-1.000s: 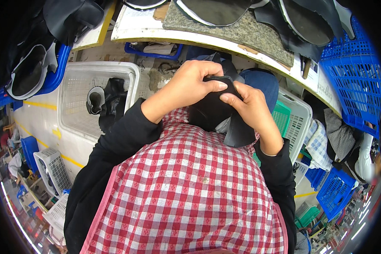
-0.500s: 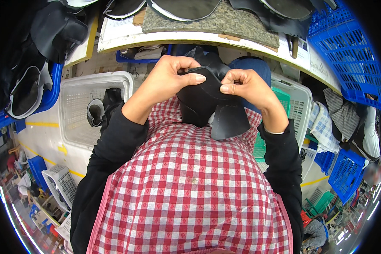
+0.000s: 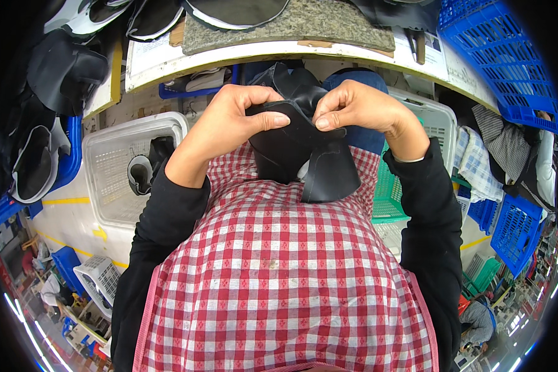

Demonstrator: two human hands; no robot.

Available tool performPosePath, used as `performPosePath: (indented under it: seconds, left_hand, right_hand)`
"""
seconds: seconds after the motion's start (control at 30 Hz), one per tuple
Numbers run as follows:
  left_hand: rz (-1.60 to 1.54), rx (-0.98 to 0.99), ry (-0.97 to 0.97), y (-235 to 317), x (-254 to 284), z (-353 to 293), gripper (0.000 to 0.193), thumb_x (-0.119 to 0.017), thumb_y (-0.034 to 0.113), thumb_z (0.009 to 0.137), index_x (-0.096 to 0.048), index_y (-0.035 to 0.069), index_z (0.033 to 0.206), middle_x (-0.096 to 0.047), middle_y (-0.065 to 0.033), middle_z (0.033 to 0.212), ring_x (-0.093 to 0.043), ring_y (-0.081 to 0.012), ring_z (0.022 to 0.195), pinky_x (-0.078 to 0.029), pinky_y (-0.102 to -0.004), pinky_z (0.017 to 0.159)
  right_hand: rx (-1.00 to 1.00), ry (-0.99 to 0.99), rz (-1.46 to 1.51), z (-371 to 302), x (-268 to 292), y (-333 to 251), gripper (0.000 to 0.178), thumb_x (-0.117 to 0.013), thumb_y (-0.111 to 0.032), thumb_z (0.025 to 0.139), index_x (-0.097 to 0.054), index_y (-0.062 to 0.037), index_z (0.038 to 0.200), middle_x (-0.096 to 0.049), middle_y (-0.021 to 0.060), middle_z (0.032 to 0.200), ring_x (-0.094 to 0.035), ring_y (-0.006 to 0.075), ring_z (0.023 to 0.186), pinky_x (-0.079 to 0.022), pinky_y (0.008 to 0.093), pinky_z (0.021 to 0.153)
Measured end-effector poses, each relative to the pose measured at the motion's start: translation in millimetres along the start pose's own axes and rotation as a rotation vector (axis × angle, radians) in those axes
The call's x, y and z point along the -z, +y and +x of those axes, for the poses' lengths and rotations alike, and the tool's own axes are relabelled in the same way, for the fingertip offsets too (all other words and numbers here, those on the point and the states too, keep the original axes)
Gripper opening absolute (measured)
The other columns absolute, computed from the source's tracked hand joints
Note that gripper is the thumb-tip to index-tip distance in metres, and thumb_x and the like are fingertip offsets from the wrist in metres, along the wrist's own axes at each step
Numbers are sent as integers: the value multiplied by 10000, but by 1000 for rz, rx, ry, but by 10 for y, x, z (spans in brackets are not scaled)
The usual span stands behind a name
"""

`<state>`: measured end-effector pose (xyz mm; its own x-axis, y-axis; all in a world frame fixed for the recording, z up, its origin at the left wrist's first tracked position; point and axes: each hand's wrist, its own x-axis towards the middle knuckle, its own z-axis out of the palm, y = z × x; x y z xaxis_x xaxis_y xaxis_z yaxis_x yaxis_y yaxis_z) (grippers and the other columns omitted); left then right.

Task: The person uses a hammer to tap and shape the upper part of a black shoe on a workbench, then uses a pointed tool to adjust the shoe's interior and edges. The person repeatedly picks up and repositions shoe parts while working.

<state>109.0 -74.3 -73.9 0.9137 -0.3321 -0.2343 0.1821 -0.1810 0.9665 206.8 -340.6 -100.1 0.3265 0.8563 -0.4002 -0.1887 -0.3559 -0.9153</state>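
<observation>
A black leather shoe upper (image 3: pixel 278 149) lies over my lap, with stitched seams and a broad flap hanging toward me. My left hand (image 3: pixel 237 118) pinches its upper edge between thumb and fingers. Just to the right, my right hand (image 3: pixel 363 115) is closed, thumb against forefinger, on the same edge. The two thumbs are a short way apart along it. A small white patch shows near the flap's base. The underside of the upper and the curled fingers behind the edge are hidden.
Ahead is a white workbench (image 3: pixel 254 54) with a stone slab (image 3: pixel 328 31) and more black uppers (image 3: pixel 239 9). A white plastic basket (image 3: pixel 99 192) stands left with a dark piece inside. Blue crates (image 3: pixel 496 56) rise at right; a green basket (image 3: pixel 387 195) sits beside my right arm.
My right hand has come closer to the left along the edge, its wrist and elbow swung outward. The left hand keeps its pinch. The whole view has shifted slightly.
</observation>
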Motion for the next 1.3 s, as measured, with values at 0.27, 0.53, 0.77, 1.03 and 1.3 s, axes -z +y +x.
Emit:
performPosePath:
  seconds: [0.27,0.53,0.77,1.03,1.3]
  left_hand:
    - [27,-13,-33,-46,70,55,152,-791,25,880,-740,-23,1014,-710,5,888,-635,-59,839,-527,-246,766]
    - [15,-29,115,-186,0,167,203,-805,16,870,-667,-1,1018,-702,2,917,-628,-55,870,-526,-252,771]
    - [-3,8,96,-194,-13,205,281,-800,-7,862,-608,8,1067,-673,-8,932,-615,-69,884,-513,-256,800]
    - [-56,-119,148,-317,52,92,246,-776,80,905,-613,9,1076,-639,2,951,-560,-50,911,-468,-240,805]
    - [-89,-247,315,-318,-95,-2,141,-745,127,933,-683,0,927,-594,40,883,-537,-67,846,-438,-241,784]
  right_hand:
    - [44,-16,-92,111,-77,-102,200,-730,-192,980,-716,7,984,-663,-36,842,-567,51,802,-484,260,745]
    - [294,823,-1049,-29,-611,50,143,-741,-176,875,-641,-86,825,-635,56,805,-624,271,803,-498,421,697]
    - [-68,953,-423,-48,-343,-220,194,-621,-172,1016,-667,-9,921,-679,39,870,-642,134,777,-510,288,758]
    - [150,587,-620,230,-639,-142,300,-804,-335,868,-713,-83,1003,-653,157,747,-683,353,722,-513,434,652]
    - [85,670,-534,49,-731,-210,275,-782,-336,893,-733,-73,956,-699,132,792,-683,327,732,-508,416,653]
